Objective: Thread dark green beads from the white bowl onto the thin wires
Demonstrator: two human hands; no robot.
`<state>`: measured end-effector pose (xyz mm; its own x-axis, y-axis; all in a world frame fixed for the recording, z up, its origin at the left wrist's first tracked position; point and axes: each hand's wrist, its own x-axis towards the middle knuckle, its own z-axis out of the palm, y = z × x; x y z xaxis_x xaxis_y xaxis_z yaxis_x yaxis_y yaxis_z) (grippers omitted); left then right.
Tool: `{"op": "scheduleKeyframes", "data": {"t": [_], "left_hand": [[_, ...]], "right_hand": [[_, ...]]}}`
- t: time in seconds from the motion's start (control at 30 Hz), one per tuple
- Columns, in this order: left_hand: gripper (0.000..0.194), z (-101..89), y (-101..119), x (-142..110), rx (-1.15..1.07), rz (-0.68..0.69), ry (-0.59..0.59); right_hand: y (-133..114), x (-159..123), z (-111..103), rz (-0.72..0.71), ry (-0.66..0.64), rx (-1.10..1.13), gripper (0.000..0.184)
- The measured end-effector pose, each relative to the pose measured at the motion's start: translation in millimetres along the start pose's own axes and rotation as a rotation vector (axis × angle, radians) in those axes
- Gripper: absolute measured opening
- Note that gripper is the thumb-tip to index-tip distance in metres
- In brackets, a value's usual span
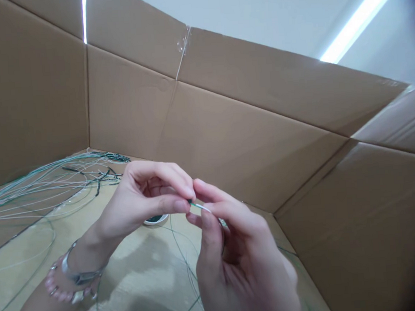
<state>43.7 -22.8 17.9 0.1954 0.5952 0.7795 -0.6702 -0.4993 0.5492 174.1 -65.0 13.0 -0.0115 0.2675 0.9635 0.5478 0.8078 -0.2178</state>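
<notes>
One green wire (199,206) pinched between left hand (150,202) and right hand (240,267)

cardboard box walls (226,125) stand below a ceiling strip light (361,17).

From where I watch remotely, the surface carrying everything is the pale tan floor (138,286) of a cardboard box, marked with soft, darker patches of shadow. Toward the far left lies a loose fan of thin pale green and white wires (44,190), crossed by a few short dark strands (98,186). Near the middle, a small round white-rimmed spool (155,219) sits with dark contents. Thin green wires (181,254) curve over the floor just beside it, and a faint pale wire loop (48,242) lies at the left.
</notes>
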Motion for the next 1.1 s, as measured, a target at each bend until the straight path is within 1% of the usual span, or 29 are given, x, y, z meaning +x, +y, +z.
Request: {"op": "scheduleKeyframes", "data": {"t": [0.33,0.6,0.7,0.8,0.87,0.93,1.0,1.1], "left_hand": [[0.023,-0.1,0.3,-1.5,0.014,0.006,0.001],[0.023,1.0,-0.2,-0.3,0.070,0.027,0.010],[0.024,3.2,1.0,-1.1,0.173,0.075,0.060],[0.026,5.9,4.6,-1.8,0.392,0.176,0.132],[0.025,6.9,7.5,-2.2,0.541,0.255,0.145],[0.022,6.9,9.6,-2.9,0.633,0.299,0.124],[0.020,5.9,10.0,-3.6,0.661,0.298,0.101],[0.025,3.2,8.0,-4.7,0.598,0.266,0.107]], "right_hand": [[0.5,-0.1,-1.1,0.015,0.007,0.049,0.027],[0.6,0.9,0.6,-0.002,0.029,-0.003,0.024],[-0.7,2.5,0.1,-0.032,0.040,-0.063,0.019],[-2.2,4.6,-1.2,-0.062,0.046,-0.134,0.015],[-2.8,5.8,-1.6,-0.063,0.036,-0.160,0.014],[-2.6,6.6,-1.2,-0.054,0.031,-0.169,0.013],[-1.8,6.9,-0.8,-0.043,0.029,-0.156,0.014],[0.2,6.3,-1.5,-0.023,-0.019,-0.074,0.014]]}}
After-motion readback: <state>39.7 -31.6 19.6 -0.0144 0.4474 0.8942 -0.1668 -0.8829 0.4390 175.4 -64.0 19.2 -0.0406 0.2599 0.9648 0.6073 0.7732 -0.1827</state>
